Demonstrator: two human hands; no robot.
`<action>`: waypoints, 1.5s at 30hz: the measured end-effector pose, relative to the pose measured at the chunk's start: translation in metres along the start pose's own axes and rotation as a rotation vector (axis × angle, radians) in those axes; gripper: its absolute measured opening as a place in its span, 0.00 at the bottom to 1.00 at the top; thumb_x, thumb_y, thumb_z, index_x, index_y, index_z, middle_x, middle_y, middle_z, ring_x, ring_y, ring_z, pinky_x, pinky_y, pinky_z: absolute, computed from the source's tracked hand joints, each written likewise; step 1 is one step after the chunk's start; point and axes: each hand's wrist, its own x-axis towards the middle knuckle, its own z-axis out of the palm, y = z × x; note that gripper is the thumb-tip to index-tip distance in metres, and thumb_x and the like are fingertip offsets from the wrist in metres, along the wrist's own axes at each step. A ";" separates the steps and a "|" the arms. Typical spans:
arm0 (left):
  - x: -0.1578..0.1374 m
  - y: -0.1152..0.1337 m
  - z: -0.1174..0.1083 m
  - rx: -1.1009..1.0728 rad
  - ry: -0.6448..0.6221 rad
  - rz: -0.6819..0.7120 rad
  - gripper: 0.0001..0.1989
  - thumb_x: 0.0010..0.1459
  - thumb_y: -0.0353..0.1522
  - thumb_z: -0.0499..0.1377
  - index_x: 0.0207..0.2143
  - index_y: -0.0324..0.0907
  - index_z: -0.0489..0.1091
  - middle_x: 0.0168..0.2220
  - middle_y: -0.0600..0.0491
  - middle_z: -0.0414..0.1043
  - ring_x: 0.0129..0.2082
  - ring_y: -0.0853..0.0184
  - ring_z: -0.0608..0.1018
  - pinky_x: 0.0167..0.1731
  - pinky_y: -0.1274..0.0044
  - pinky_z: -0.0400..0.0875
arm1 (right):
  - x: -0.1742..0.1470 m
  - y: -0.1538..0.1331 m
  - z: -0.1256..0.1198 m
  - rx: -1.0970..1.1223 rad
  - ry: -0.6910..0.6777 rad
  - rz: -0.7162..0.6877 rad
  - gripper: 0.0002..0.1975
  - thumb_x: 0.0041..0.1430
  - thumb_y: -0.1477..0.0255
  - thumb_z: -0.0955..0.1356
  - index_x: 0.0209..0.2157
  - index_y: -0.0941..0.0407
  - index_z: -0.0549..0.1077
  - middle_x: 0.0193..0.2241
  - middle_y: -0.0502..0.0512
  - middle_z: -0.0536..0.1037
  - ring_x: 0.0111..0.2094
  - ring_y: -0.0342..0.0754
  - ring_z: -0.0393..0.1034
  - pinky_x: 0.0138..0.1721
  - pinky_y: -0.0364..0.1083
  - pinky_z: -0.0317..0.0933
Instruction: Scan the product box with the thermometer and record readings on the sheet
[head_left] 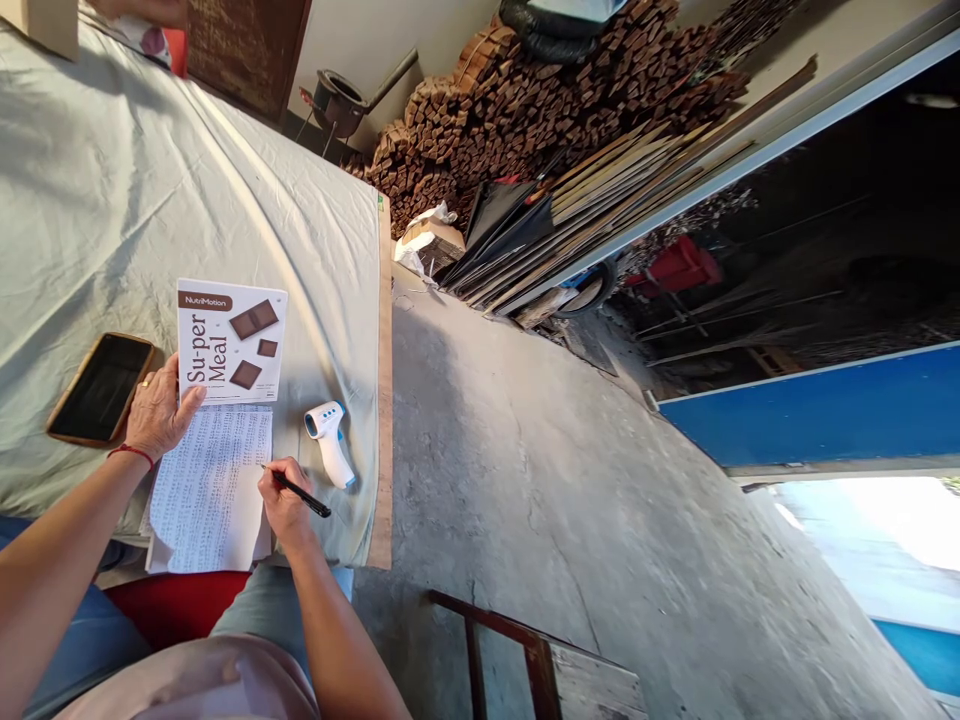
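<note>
My right hand (286, 497) grips a black pen (302, 493), its tip at the right side of a handwritten page. That page belongs to a notebook (214, 480) filled with dense rows of writing, lying at the table's near edge. Across the top of the notebook lies a white "Su-per Meal" booklet or flat box (232, 340) with brown chocolate pictures. My left hand (159, 412) rests on its lower left corner, fingers stretched out and thumb on the cover. Left of that hand is a smartphone (102, 388) with a dark screen. A white infrared thermometer (330, 443) lies right of my right hand.
A pale cloth covers the table (97, 200); its wooden edge (382, 400) runs along the right. Beyond are stacked wood bundles (525, 100) and long planks (585, 220). A wooden chair or stool (536, 660) stands on the concrete floor. Part of another person's arm (146, 10) shows at top left.
</note>
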 end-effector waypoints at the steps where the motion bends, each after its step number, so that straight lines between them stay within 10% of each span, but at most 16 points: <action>1: 0.000 0.000 0.000 0.003 -0.004 0.001 0.40 0.67 0.58 0.40 0.66 0.39 0.60 0.50 0.37 0.76 0.50 0.43 0.76 0.52 0.55 0.68 | 0.000 0.000 0.000 0.000 -0.003 0.010 0.10 0.66 0.68 0.62 0.30 0.52 0.69 0.25 0.48 0.73 0.28 0.46 0.69 0.33 0.45 0.65; 34: 0.001 -0.002 0.001 0.052 -0.029 -0.004 0.39 0.68 0.55 0.40 0.66 0.35 0.60 0.51 0.36 0.75 0.50 0.47 0.76 0.52 0.59 0.68 | 0.006 -0.004 -0.013 0.026 0.086 0.040 0.09 0.70 0.69 0.61 0.41 0.54 0.73 0.35 0.57 0.78 0.37 0.50 0.75 0.40 0.48 0.71; 45: 0.001 -0.001 0.001 0.033 -0.015 -0.009 0.43 0.67 0.58 0.37 0.66 0.33 0.60 0.51 0.35 0.75 0.50 0.45 0.76 0.52 0.57 0.69 | 0.025 -0.015 -0.023 -0.364 -0.183 0.122 0.12 0.60 0.79 0.66 0.39 0.52 0.80 0.37 0.55 0.79 0.43 0.53 0.73 0.48 0.51 0.62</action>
